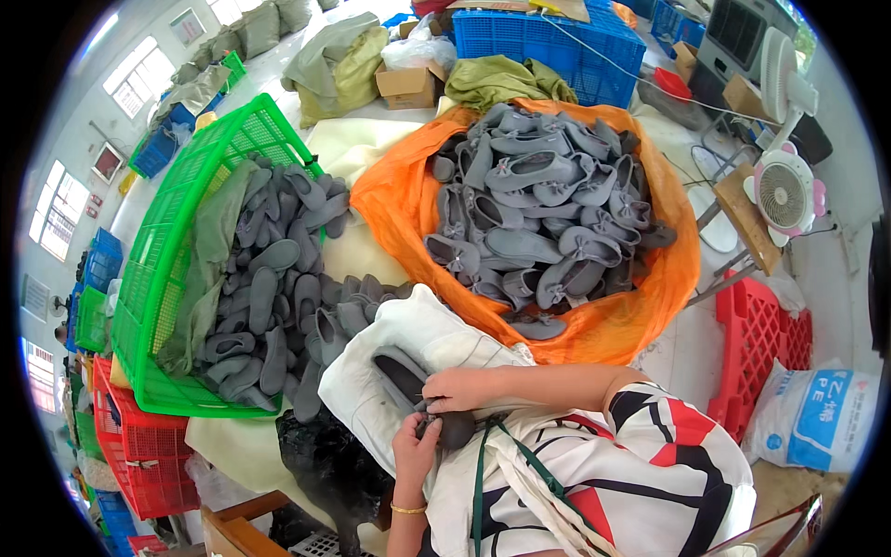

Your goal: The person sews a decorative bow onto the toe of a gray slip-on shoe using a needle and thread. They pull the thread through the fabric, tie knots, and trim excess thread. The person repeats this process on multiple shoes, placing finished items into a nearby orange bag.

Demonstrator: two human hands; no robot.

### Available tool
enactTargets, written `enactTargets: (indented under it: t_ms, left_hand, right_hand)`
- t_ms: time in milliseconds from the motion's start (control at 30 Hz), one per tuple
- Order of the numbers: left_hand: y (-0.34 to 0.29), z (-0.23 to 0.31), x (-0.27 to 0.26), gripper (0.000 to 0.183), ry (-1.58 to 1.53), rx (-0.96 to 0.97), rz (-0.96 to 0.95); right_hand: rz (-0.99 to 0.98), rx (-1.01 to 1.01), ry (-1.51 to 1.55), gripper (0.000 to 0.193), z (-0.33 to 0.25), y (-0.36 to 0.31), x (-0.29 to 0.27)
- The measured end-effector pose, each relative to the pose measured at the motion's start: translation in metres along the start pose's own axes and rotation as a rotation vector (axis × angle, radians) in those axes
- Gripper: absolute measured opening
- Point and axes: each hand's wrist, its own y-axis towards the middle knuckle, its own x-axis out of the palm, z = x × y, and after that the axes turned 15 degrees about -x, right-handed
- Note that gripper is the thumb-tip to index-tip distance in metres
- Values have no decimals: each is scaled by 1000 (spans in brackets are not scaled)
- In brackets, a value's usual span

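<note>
Currently: left hand point(415, 452), fingers pinched on grey shoe point(399, 373) | right hand point(457, 388), fingertips drawn together on same shoe, just beside left | shoe location: atop white cushion point(436, 325) | adjacent: orange sack point(682, 255), green crate point(165, 255), each containing grey shoes point(548, 195)

Bright, even light, windows point(138, 76) glowing white at left, soft shadows, edges bent, corners black

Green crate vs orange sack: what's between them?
Head view: not bare. Loose grey shoes spill from the green crate, then a cream sheet shows before the orange sack.
</note>
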Motion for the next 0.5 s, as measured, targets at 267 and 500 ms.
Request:
enactTargets:
  t_ms: [267,500]
  left_hand:
    - [3,-2,1,25,-259,-194,-100]
    - [5,-8,3,23,-219,-70,-90]
  right_hand:
    - [194,178,157,32,-6,-13,13]
    - [121,133,29,45,-11,-17,15]
